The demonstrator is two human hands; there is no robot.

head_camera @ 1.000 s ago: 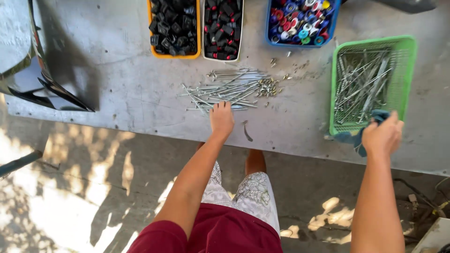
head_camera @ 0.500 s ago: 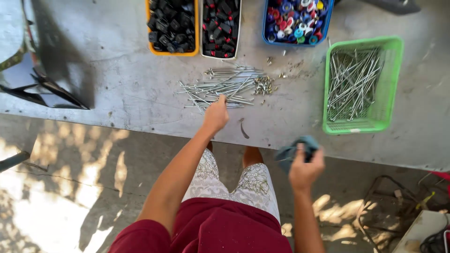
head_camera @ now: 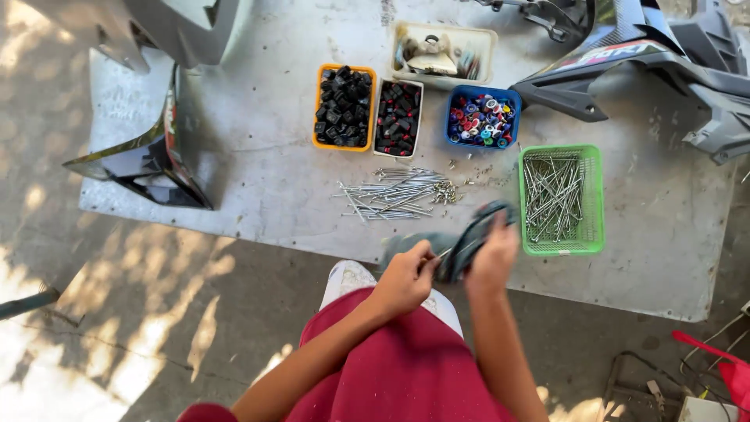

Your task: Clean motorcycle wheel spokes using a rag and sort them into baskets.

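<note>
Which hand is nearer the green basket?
Right. The right hand, gripping a dark cloth, sits just left of the green basket; the left hand is farther left.

Five small trays sit on the worktop (head_camera: 258, 156): one orange (head_camera: 318, 109), one white (head_camera: 377, 117), one blue (head_camera: 451, 117), one green (head_camera: 596, 195), one beige (head_camera: 486, 47). One loose pile of nails (head_camera: 394, 195) lies there. Two hands hold one dark cloth (head_camera: 469, 238).

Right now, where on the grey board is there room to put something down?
The grey board is bare between the black panel and the orange tray, and right of the green basket. It is crowded around the loose nails and the trays above them.
</note>
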